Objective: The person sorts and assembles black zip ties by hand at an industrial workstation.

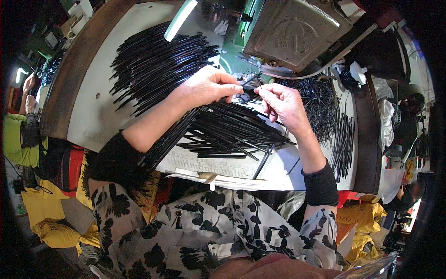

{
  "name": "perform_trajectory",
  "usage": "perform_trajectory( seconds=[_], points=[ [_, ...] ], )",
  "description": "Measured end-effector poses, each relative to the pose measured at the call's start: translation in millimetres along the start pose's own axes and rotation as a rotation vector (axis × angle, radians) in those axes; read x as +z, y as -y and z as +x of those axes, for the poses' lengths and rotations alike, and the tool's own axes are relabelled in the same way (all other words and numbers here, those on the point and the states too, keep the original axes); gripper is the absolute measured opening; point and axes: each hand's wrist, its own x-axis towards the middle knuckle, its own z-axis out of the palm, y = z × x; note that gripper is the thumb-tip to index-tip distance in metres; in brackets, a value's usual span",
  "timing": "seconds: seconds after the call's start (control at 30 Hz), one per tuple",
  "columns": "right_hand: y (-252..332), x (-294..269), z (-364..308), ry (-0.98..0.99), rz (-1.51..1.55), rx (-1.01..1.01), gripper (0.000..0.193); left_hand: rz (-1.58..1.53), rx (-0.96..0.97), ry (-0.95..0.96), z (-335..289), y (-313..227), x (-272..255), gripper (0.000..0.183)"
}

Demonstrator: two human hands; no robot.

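Note:
My left hand (211,86) is closed in a pinch near the machine's working point, with a thin black strip (251,78) at its fingertips. Just to its right, my right hand (282,103) pinches a short, thin dark end between thumb and finger; whether both hold the same strip I cannot tell. Under and beyond my left forearm lies a large pile of long black strips (153,65). A second bundle of black strips (232,128) is spread on the white worktable (90,107), below my hands. Small parts by the fingertips are too small to make out.
A green machine with a heavy metal head (297,35) stands right beyond my hands, beside a bright tube lamp (181,19). Tangled thin black pieces (316,100) lie to the right. Brown raised edges (367,139) border the table. Yellow sacks (55,235) lie at lower left; another person's arm shows far left.

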Motion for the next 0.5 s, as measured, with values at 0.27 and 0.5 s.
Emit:
perform_trajectory(
  seconds=[0.27, 0.5],
  points=[
    [-0.6, -0.6, 8.0, -0.022, -0.002, 0.006, 0.021, -0.032, 0.010, -0.039, 5.2, 2.8, -1.6, 0.024],
    [-2.6, -2.4, 10.3, 0.020, 0.069, 0.015, 0.020, -0.206, -0.061, 0.033, 5.1, 1.7, -7.9, 0.028]
  ],
)
